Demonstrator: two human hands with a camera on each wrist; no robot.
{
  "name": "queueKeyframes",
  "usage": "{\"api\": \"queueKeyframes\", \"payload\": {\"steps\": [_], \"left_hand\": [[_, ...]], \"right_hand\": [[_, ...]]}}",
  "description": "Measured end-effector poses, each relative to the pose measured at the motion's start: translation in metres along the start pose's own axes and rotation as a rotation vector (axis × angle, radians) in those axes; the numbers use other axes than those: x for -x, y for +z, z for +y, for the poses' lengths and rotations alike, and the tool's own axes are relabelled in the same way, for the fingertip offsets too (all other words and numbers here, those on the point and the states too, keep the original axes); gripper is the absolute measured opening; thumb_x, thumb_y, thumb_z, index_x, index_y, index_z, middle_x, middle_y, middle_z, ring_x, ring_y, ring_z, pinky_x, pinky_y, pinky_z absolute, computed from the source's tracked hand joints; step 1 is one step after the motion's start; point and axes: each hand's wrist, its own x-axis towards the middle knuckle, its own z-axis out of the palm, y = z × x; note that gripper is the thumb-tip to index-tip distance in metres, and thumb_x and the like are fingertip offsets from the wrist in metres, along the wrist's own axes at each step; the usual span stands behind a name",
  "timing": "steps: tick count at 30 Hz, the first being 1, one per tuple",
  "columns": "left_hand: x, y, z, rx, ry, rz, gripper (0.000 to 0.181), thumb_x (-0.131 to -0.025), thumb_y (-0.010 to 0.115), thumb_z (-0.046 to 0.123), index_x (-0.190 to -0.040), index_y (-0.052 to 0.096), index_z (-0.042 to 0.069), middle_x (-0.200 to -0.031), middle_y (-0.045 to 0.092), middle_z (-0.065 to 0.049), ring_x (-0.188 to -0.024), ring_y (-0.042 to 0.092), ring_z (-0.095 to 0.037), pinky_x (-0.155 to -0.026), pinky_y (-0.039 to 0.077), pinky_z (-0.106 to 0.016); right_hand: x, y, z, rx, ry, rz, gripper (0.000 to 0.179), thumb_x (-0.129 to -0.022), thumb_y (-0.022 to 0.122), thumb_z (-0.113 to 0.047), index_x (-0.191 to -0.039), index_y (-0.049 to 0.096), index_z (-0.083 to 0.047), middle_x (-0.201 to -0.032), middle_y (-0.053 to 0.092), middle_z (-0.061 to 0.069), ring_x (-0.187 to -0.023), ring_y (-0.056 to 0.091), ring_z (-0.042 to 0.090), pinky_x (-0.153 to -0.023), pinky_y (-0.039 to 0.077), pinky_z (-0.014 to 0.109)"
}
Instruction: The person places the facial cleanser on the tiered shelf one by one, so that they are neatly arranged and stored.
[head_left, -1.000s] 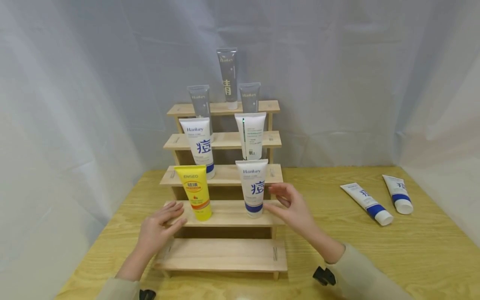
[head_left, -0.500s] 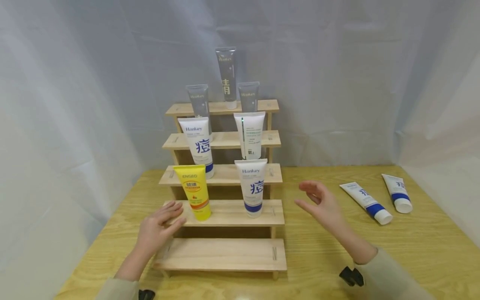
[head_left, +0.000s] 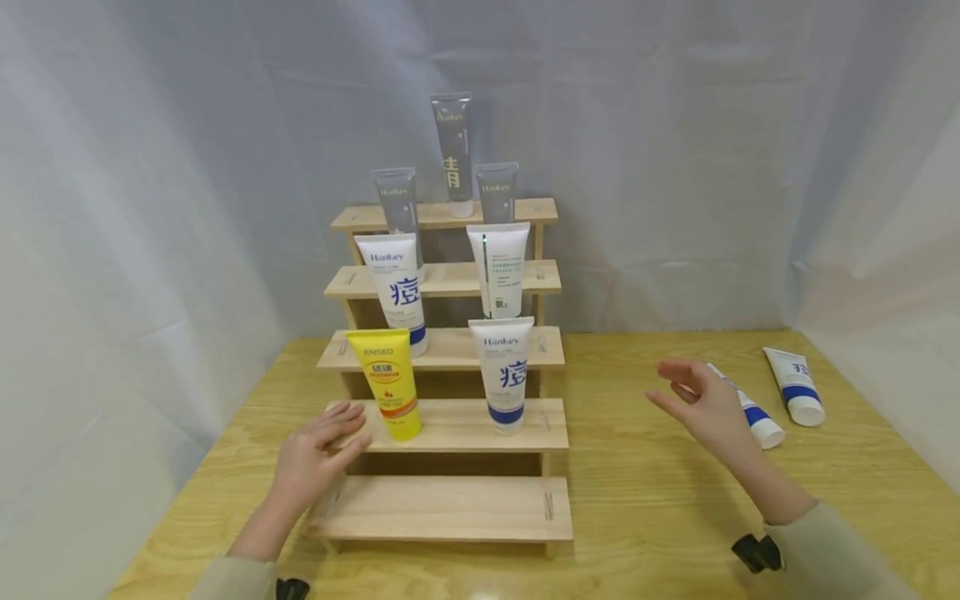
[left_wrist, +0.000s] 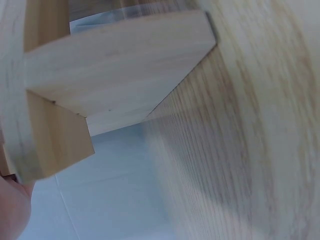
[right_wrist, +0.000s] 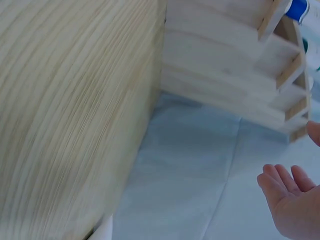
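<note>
A stepped wooden stand (head_left: 442, 508) holds upright squeeze tubes. My left hand (head_left: 315, 454) rests at the left end of its second step from the bottom, fingers loosely extended beside a yellow tube (head_left: 392, 387). On that same step, to the right, stands a white tube with a blue band (head_left: 504, 375). My right hand (head_left: 705, 412) is in the air right of the stand, holding nothing, thumb and fingers apart. It partly covers a white tube (head_left: 765, 429) lying on the table. The right wrist view shows the right hand's (right_wrist: 295, 197) relaxed fingers against the curtain.
Another white tube (head_left: 797, 387) lies farther right on the wooden table (head_left: 630, 508). Higher steps carry two white tubes (head_left: 396, 287) and three grey tubes (head_left: 452, 150). A pale curtain (head_left: 645, 167) hangs behind and at both sides.
My right hand has moved away from the white tube on the step, rightward to the tubes lying on the table. The left hand has stayed in place.
</note>
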Motion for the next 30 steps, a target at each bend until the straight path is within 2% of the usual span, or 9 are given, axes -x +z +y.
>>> {"api": "queueKeyframes", "payload": {"steps": [5, 10, 12, 14, 16, 18, 22, 30], "left_hand": [[0.000, 0.000, 0.000, -0.005, 0.010, 0.003, 0.029, -0.069, 0.075, 0.015, -0.093, 0.068, 0.000, -0.107, 0.062, -0.009, -0.104, 0.054, -0.029, -0.095, 0.029, -0.011], [-0.001, -0.001, 0.001, -0.004, -0.014, -0.007, 0.030, -0.071, 0.074, 0.017, -0.095, 0.068, 0.000, -0.108, 0.061, -0.009, -0.104, 0.054, -0.030, -0.094, 0.036, -0.025], [-0.001, -0.001, 0.002, -0.005, -0.024, -0.014, 0.030, -0.072, 0.074, 0.018, -0.096, 0.068, 0.001, -0.108, 0.061, -0.008, -0.105, 0.053, -0.030, -0.093, 0.037, -0.029], [-0.001, -0.001, 0.002, -0.005, -0.025, -0.017, 0.030, -0.071, 0.074, 0.017, -0.096, 0.068, 0.001, -0.108, 0.061, -0.008, -0.105, 0.053, -0.029, -0.093, 0.037, -0.030], [-0.001, -0.001, 0.001, -0.009, -0.025, -0.017, 0.030, -0.071, 0.074, 0.017, -0.096, 0.068, 0.001, -0.108, 0.061, -0.008, -0.106, 0.053, -0.028, -0.093, 0.037, -0.030], [0.000, -0.001, 0.001, -0.010, -0.023, -0.016, 0.030, -0.070, 0.075, 0.016, -0.096, 0.068, 0.001, -0.108, 0.061, -0.008, -0.106, 0.053, -0.028, -0.093, 0.037, -0.029], [0.000, -0.001, 0.000, -0.010, -0.026, -0.018, 0.030, -0.071, 0.074, 0.017, -0.096, 0.068, 0.001, -0.109, 0.061, -0.007, -0.106, 0.053, -0.028, -0.092, 0.038, -0.031], [0.000, -0.001, 0.001, -0.009, -0.019, -0.018, 0.030, -0.071, 0.074, 0.017, -0.095, 0.068, 0.001, -0.108, 0.061, -0.007, -0.106, 0.053, -0.028, -0.090, 0.039, -0.034]], "right_hand": [[-0.006, -0.017, 0.018, 0.030, 0.048, -0.014, 0.044, -0.085, 0.061, -0.023, -0.113, 0.047, 0.009, -0.110, 0.053, 0.024, -0.102, 0.049, 0.034, -0.077, 0.041, 0.005], [-0.010, -0.033, 0.038, 0.118, 0.061, 0.035, 0.043, -0.086, 0.059, -0.022, -0.112, 0.048, 0.010, -0.105, 0.054, 0.027, -0.098, 0.051, 0.037, -0.070, 0.040, 0.002], [-0.011, -0.039, 0.044, 0.165, 0.062, 0.051, 0.042, -0.085, 0.060, -0.022, -0.111, 0.049, 0.010, -0.104, 0.055, 0.028, -0.096, 0.053, 0.038, -0.071, 0.045, 0.008], [-0.011, -0.044, 0.050, 0.207, 0.071, 0.041, 0.044, -0.085, 0.060, -0.025, -0.110, 0.050, 0.010, -0.103, 0.055, 0.028, -0.094, 0.053, 0.040, -0.073, 0.050, 0.022], [-0.012, -0.049, 0.057, 0.229, 0.083, 0.009, 0.046, -0.086, 0.059, -0.027, -0.111, 0.049, 0.011, -0.104, 0.054, 0.029, -0.095, 0.052, 0.042, -0.075, 0.049, 0.039], [-0.014, -0.055, 0.066, 0.257, 0.091, -0.029, 0.048, -0.086, 0.058, -0.029, -0.112, 0.048, 0.011, -0.105, 0.053, 0.030, -0.095, 0.052, 0.043, -0.076, 0.046, 0.048], [-0.018, -0.065, 0.086, 0.295, 0.123, -0.112, 0.052, -0.087, 0.056, -0.031, -0.113, 0.046, 0.013, -0.106, 0.052, 0.032, -0.096, 0.050, 0.045, -0.076, 0.045, 0.052], [-0.019, -0.081, 0.116, 0.391, 0.187, -0.245, 0.057, -0.084, 0.060, -0.031, -0.109, 0.045, 0.019, -0.100, 0.052, 0.034, -0.091, 0.050, 0.045, -0.073, 0.046, 0.051]]}}
